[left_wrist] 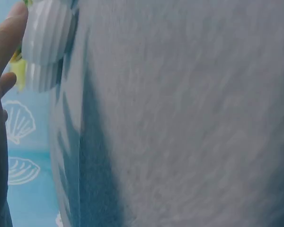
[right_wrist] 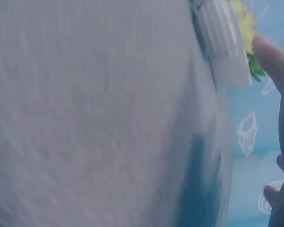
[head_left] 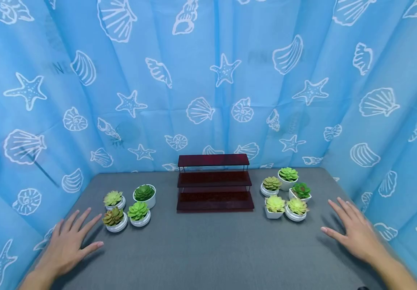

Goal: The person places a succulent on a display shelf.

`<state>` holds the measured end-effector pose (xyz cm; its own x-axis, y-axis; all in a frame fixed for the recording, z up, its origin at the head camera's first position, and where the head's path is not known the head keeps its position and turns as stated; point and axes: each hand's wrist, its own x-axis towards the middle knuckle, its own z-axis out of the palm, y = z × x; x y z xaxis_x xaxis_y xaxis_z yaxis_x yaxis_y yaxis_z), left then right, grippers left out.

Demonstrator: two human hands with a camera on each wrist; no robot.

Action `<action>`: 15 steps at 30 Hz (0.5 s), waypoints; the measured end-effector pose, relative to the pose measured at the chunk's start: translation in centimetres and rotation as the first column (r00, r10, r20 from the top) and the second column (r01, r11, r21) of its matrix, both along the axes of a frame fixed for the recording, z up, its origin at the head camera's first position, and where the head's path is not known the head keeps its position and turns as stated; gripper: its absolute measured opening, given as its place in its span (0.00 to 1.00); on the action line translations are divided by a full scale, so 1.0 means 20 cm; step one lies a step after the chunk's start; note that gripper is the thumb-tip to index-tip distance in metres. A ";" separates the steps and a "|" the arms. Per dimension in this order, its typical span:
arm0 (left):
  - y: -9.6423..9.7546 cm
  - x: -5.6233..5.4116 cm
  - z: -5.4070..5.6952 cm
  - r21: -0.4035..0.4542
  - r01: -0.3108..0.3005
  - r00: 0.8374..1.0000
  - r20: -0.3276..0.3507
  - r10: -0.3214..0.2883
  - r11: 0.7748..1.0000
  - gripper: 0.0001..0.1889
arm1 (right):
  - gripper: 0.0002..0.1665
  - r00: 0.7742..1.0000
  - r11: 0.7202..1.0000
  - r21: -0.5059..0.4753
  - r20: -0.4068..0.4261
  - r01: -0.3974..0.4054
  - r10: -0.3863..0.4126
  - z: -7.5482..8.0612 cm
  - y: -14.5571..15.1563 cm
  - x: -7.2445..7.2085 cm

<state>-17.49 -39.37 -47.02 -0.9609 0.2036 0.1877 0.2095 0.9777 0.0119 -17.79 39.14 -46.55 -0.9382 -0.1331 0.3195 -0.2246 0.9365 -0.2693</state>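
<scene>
My left hand (head_left: 67, 243), fingers spread and holding nothing, is over the left side of the table. Nearest to it is a brownish-green succulent in a round white pot (head_left: 115, 219). Behind and beside that pot are a pale green succulent (head_left: 113, 199), a bright green one (head_left: 139, 212) and a dark green one (head_left: 145, 195), each in a white pot. On the right, my right hand (head_left: 355, 231) is likewise spread with nothing in it. A yellow-green succulent in a ribbed white pot (head_left: 296, 209) lies closest to it, within a cluster of several potted succulents.
A dark red three-tier shelf (head_left: 215, 183) stands at the table's back middle, between the two plant groups. The table (head_left: 208, 249) has a grey cloth. Blue curtains (head_left: 201, 80) with white shell prints hang behind and along both sides.
</scene>
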 end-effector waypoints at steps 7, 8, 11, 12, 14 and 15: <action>0.06 0.07 0.01 0.121 0.006 0.997 -0.074 0.003 0.993 0.37 | 0.50 0.995 0.985 -0.145 -0.036 0.091 -0.097 0.04 -0.08 0.03; 0.07 0.09 0.01 0.143 0.011 0.997 -0.080 0.000 0.990 0.36 | 0.49 0.992 0.980 -0.161 -0.024 0.118 -0.123 0.05 -0.09 0.04; 0.10 0.12 0.02 0.193 0.043 0.992 -0.123 -0.020 0.980 0.33 | 0.48 0.982 0.961 -0.207 0.010 0.185 -0.187 0.06 -0.14 0.06; 0.12 0.12 0.03 0.205 0.054 0.990 -0.140 -0.026 0.977 0.33 | 0.47 0.980 0.952 -0.231 0.021 0.199 -0.200 0.06 -0.15 0.06; 0.15 0.14 0.04 0.231 0.084 0.983 -0.176 -0.043 0.969 0.31 | 0.45 0.976 0.934 -0.285 0.041 0.218 -0.215 0.06 -0.19 0.07; 0.16 0.14 0.05 0.243 0.097 0.980 -0.194 -0.050 0.965 0.31 | 0.45 0.974 0.924 -0.311 0.048 0.225 -0.221 0.06 -0.20 0.07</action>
<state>-14.68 -36.08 -45.97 -0.8888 0.1963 0.4140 0.3023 0.9302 0.2080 -16.30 35.11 -45.26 -0.9359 0.1846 0.2999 -0.0149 0.8302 -0.5573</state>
